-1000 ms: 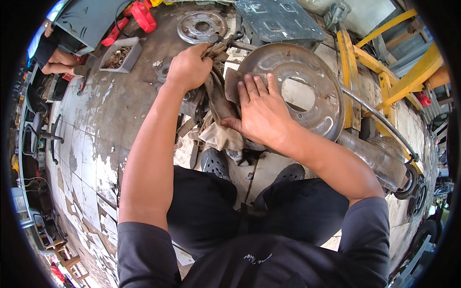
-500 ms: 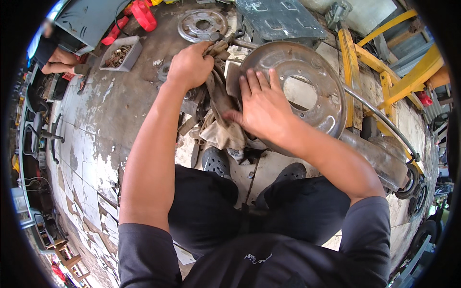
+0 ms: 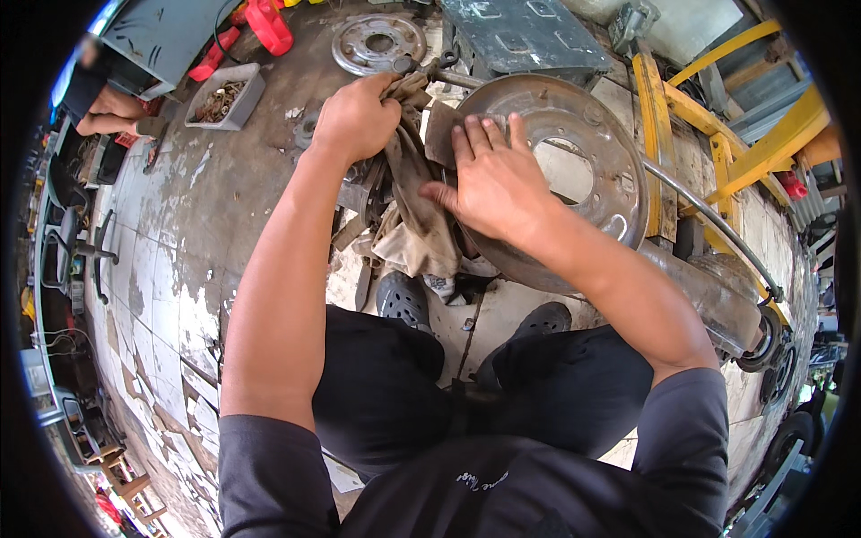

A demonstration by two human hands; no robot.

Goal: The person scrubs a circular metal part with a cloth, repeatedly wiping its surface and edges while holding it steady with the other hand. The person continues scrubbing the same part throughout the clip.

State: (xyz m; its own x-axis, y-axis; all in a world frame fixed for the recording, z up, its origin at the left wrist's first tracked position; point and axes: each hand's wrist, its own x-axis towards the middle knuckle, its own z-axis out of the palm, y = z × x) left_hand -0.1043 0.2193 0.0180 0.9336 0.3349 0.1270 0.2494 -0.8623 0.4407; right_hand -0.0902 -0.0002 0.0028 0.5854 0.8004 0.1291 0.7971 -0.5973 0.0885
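- We have the left hand [image 3: 360,121] in a closed fist, its grip bunched tight round the top of a brown cloth [image 3: 417,238]; we cannot tell whether it has hold of anything else underneath
- Our right hand [image 3: 500,175] lies nearly flat, its grip open, the fingers together and the thumb spread out over the cloth; whether the thumb touches it we cannot tell
- Under the right fingers we see a stiff brown sheet [image 3: 441,134], laid against the left part of the disc [image 3: 610,166] and jutting past its edge
- The disc, round, metal and stained, sits in front of us, right of the middle, with a big central hole ringed by small ones
- The cloth hangs from our left fist along the disc's left side, down toward our left shoe [image 3: 404,300]
- Just beyond the left hand we see a rod [image 3: 462,79] running to the disc's top edge
- A thin pipe [image 3: 708,229] slants away on the right, above a thick tube [image 3: 704,300]
- Farther off on the floor [image 3: 143,260] we find a smaller plate [image 3: 352,47] and a grey bin [image 3: 242,112] of metal bits [image 3: 218,101]
- To our right stands a yellow frame [image 3: 655,134]
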